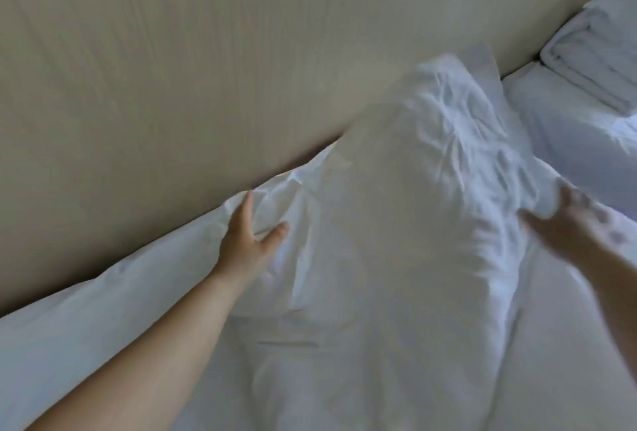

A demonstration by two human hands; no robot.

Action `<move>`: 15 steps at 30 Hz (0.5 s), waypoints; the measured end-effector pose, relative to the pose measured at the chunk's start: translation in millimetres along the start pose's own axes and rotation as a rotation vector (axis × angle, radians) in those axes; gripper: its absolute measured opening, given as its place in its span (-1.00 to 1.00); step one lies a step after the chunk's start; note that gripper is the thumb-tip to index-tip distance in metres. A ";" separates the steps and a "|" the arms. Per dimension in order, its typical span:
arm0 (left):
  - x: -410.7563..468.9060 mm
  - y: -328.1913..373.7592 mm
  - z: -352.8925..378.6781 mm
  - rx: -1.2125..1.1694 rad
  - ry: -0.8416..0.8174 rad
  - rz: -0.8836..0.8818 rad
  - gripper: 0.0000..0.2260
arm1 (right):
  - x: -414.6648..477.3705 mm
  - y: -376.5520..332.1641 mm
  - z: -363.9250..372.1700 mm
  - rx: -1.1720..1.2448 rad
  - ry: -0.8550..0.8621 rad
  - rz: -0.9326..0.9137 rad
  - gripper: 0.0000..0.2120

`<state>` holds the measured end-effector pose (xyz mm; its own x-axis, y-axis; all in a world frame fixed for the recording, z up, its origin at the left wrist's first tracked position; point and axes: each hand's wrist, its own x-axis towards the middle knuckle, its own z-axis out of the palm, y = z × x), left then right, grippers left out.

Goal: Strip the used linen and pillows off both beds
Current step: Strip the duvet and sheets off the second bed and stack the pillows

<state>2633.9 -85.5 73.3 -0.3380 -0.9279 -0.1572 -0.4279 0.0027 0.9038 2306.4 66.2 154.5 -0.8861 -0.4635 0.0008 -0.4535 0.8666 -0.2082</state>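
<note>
A crumpled white pillow (431, 168) stands tilted in the middle of the bed, its far end near the beige headboard (206, 69). My left hand (248, 241) is open, fingers spread, its palm against the linen at the pillow's left side. My right hand (572, 227) is blurred by motion. It is at the pillow's right corner, with the fabric between thumb and fingers. White sheets (344, 379) cover the bed beneath, rumpled along the headboard.
A second bed (565, 131) with white linen lies at the right, across a narrow gap. A stack of folded white linen (593, 51) rests at its head. The headboard panel fills the upper left of the view.
</note>
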 end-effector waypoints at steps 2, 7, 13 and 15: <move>11.8 -14.8 15.6 0.403 -0.142 -0.112 -0.13 | -51.2 -19.5 30.1 -0.099 -0.181 -0.140 -0.30; 20.0 -23.1 26.7 0.721 -0.179 -0.050 -0.27 | -141.3 2.5 118.6 -0.302 -0.578 -0.278 -0.33; -38.2 -64.1 -4.3 0.584 -0.064 0.046 0.22 | -209.9 22.9 140.0 -0.155 -0.273 -0.401 -0.17; -38.8 -67.7 -4.6 0.545 -0.058 0.013 -0.02 | -246.7 27.0 153.6 -0.084 -0.268 -0.490 -0.19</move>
<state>2679.8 -51.4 20.0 -0.3852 -0.9045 -0.1830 -0.7907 0.2212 0.5709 2527.5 175.5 -1.6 -0.5193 -0.8368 -0.1732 -0.8218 0.5446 -0.1674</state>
